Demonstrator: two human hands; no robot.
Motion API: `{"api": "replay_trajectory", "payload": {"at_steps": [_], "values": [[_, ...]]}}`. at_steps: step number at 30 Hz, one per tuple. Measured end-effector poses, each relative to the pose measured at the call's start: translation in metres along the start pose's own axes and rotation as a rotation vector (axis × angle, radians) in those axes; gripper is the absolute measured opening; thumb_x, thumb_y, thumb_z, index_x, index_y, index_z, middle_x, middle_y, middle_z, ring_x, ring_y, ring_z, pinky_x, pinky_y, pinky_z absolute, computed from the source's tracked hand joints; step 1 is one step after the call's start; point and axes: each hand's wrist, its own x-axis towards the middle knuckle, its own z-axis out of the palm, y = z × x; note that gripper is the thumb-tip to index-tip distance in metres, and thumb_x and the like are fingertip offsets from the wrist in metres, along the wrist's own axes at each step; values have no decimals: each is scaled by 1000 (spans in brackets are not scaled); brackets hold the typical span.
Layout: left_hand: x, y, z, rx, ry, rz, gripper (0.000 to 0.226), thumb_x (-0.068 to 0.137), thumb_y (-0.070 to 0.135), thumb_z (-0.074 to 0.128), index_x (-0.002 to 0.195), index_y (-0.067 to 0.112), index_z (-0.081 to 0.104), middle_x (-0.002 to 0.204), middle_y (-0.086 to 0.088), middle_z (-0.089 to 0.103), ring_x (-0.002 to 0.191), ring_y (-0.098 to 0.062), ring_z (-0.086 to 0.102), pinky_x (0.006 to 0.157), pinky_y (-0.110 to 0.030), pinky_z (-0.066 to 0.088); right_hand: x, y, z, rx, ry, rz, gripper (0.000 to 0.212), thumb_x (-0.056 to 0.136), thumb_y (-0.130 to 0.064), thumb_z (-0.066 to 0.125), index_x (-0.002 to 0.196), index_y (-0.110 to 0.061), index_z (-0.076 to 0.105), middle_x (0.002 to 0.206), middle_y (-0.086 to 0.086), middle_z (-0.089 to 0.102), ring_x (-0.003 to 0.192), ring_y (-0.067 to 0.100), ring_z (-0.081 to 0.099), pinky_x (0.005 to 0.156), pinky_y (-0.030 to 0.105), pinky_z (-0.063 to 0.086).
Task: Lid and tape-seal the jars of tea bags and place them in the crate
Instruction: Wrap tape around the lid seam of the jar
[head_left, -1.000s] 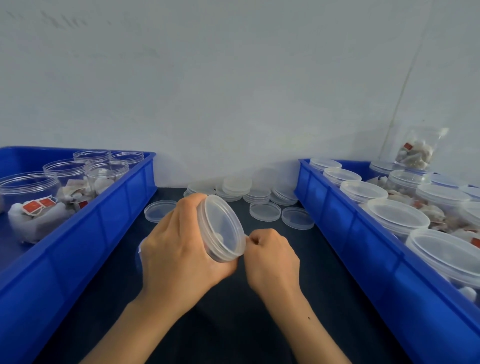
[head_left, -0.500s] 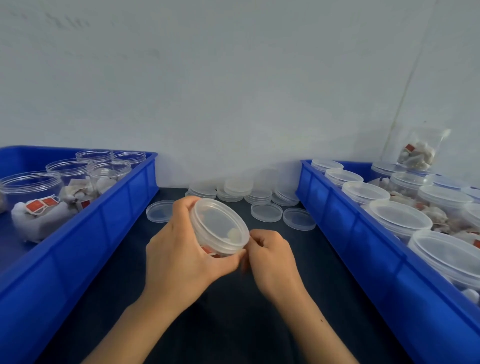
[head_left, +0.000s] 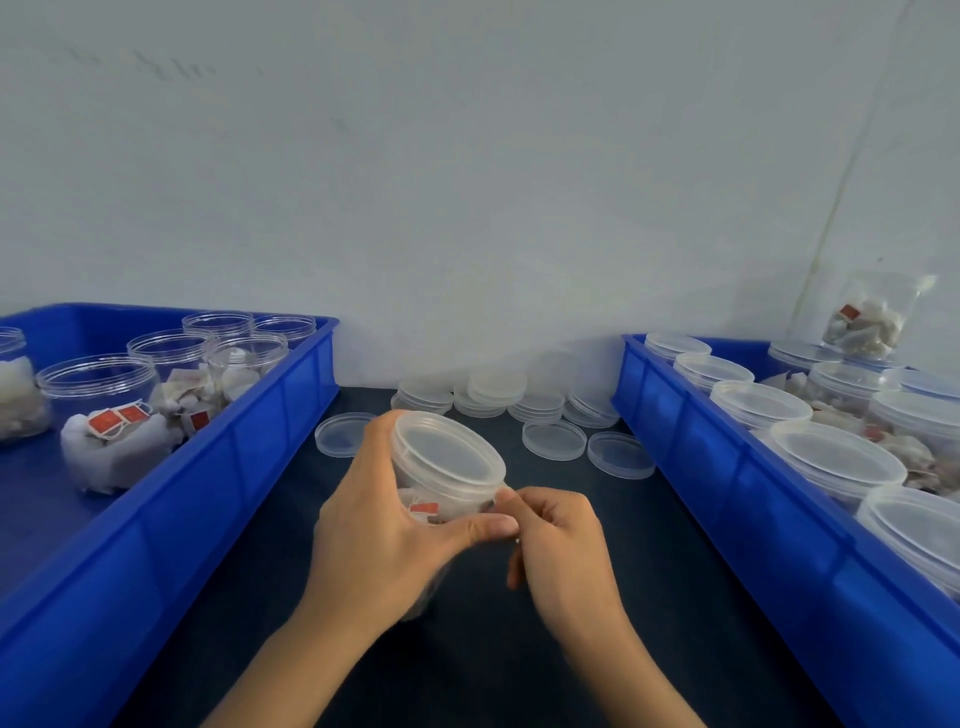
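Gripped round its body by left hand (head_left: 379, 525), lidded jar (head_left: 441, 483) tilted above dark table (head_left: 649, 545), thumb laid across the front wall.

Left of jar: blue crate (head_left: 218, 467) of unlidded jars (head_left: 98, 379). At jar's right rim: right hand (head_left: 561, 540) with thumb and forefinger pressed together, probably pinching clear tape, too faint to confirm. Beyond jar: loose lids (head_left: 553, 439). Right of jar: second blue crate (head_left: 727, 499) of lidded jars (head_left: 836, 457). Best kept steady and turned slowly, tape drawn taut over the lid seam, pressed flat, no wrinkles.
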Motion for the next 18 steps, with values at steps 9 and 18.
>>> {"api": "replay_trajectory", "payload": {"at_steps": [9,18], "values": [[5,-16,-4,155,60,36,95,34,91,58,115,47,37,102,30,51,93,1,53,75,-18,43,-4,0,4,-317,-81,-29,29,93,-23,47,76,-15,70,69,-10,71,54,7,51,52,23,39],[14,-19,-12,-12,-99,86,89,35,74,77,111,45,39,109,33,54,103,10,53,75,-9,42,-4,-1,-6,-462,-40,-171,33,95,-35,52,79,-11,67,69,2,65,63,21,52,59,36,42]]}}
